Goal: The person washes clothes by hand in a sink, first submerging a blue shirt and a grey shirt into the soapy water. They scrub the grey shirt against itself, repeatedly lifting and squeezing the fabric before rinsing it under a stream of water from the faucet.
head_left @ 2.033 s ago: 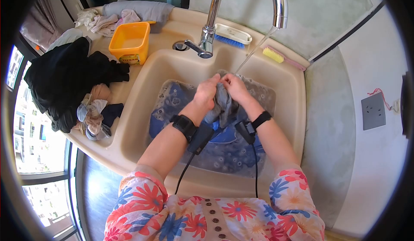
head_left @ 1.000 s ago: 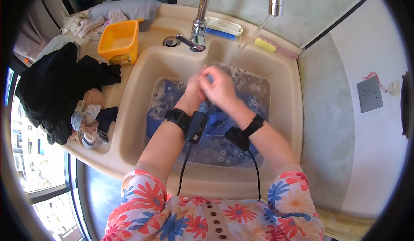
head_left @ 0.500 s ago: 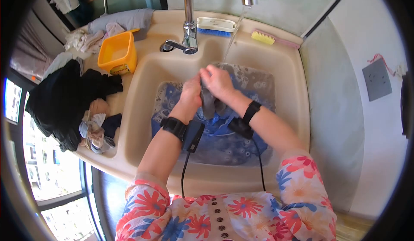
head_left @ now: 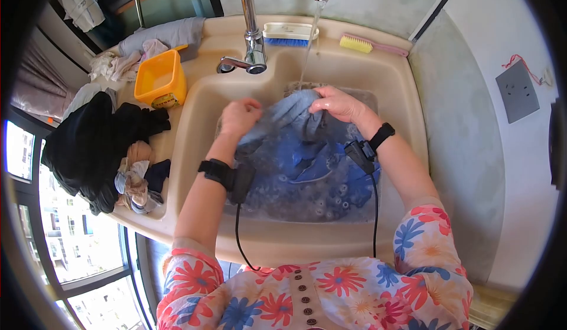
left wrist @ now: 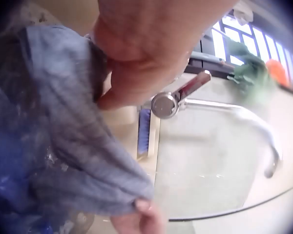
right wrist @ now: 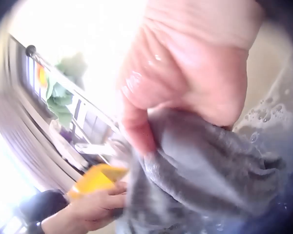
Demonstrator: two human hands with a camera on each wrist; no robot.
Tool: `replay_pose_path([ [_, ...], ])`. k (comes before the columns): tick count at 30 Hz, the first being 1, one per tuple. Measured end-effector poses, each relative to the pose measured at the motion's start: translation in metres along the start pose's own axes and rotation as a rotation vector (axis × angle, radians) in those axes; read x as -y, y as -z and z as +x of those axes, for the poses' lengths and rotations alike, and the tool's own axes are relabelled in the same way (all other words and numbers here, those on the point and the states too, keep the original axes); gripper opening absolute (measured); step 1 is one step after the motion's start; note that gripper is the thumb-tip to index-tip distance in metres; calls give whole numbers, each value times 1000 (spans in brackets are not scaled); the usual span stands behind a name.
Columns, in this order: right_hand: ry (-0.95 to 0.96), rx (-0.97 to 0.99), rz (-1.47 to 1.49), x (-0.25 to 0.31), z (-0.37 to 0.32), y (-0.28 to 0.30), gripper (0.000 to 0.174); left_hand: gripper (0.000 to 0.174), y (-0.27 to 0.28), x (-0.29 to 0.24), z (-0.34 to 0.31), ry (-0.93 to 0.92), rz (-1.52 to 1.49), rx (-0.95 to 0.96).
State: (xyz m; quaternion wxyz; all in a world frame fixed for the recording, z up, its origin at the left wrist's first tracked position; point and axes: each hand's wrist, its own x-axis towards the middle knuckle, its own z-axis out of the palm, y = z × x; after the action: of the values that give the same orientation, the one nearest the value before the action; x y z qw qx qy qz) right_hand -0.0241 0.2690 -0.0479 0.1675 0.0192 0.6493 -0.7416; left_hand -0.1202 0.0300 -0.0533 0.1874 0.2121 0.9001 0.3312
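Centrally, one grey cloth (head_left: 298,110), wet, stretched between two hands low over a sink (head_left: 409,123); left end blurred. Right hand (head_left: 336,104): gripping the cloth, thumb and fingers pinched on a fold of the upper edge. Left hand (head_left: 240,118): fingers curled in on the cloth's opposite end (grip partly hidden by the hand itself).

Within the sink: cloudy, bubbly water (head_left: 266,209); one blue garment (head_left: 313,161), below the grey cloth and partly under the surface.

At the back rim: chrome tap (head_left: 255,49), with a thin stream (head_left: 306,58) near the cloth's far edge; white brush (head_left: 289,33) with blue bristles, laid bristles forward; pink-handled brush (head_left: 372,46) with yellow bristles, to its right.

On the left counter: yellow tub (head_left: 160,85); black clothing (head_left: 88,144), heaped; small mixed garments (head_left: 134,182), bundled just beside the heap; grey towel (head_left: 168,34), behind the tub.
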Motion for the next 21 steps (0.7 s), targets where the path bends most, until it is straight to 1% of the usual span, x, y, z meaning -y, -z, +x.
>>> replay_pose_path([
  [1, 17, 10, 55, -4, 8, -1, 25, 46, -8, -12, -5, -108, 68, 26],
  [2, 16, 14, 51, -3, 12, -4, 25, 48, -24, -17, -6, -224, -94, 43],
  [3, -28, 44, 102, -3, 15, -7, 27, 49, -39, -19, -6, -338, -257, 58],
  [4, -72, 76, 152, -1, 17, -11, 29, 49, -47, -22, -6, -334, -261, 52],
  [6, -56, 80, 172, 5, 15, -12, 28, 52, -56, -26, -4, -230, -327, 156],
  [7, -40, 79, 199, 10, 12, -11, 27, 52, -55, -26, -4, -229, -331, 152],
  [9, -52, 113, 194, 21, 5, -9, 29, 49, -52, -25, -5, -114, -481, 314],
  [10, -60, 143, 192, 23, 3, -9, 31, 49, -48, -25, -5, -112, -480, 317],
  [11, -59, 139, 195, 23, 1, -9, 31, 45, -43, -25, -4, -51, -687, 352],
  [12, -56, 117, 56, 23, -1, -9, 34, 42, -38, -26, -3, 11, -893, 385],
  [13, -51, 93, -83, 22, -3, -9, 37, 28, -32, -32, -5, 50, -1171, 325],
  [14, -46, 87, -79, 16, -1, -5, 37, 28, -30, -29, -1, 49, -1165, 331],
  [16, -94, 141, -751, 2, 5, 1, 39, 19, -24, -20, 7, 76, -1386, 282],
  [17, -136, 90, -720, 1, 7, 0, 38, 14, -28, -19, 8, 116, -1421, 230],
  [18, -135, 89, -718, 0, 9, 0, 38, 14, -31, -18, 8, 116, -1419, 230],
  [20, -168, -134, -465, 4, 13, 3, 36, 17, -33, -21, 6, 336, -1611, 243],
  [21, -110, -196, -357, -2, 19, 4, 36, 17, -36, -19, 8, 336, -1611, 246],
])
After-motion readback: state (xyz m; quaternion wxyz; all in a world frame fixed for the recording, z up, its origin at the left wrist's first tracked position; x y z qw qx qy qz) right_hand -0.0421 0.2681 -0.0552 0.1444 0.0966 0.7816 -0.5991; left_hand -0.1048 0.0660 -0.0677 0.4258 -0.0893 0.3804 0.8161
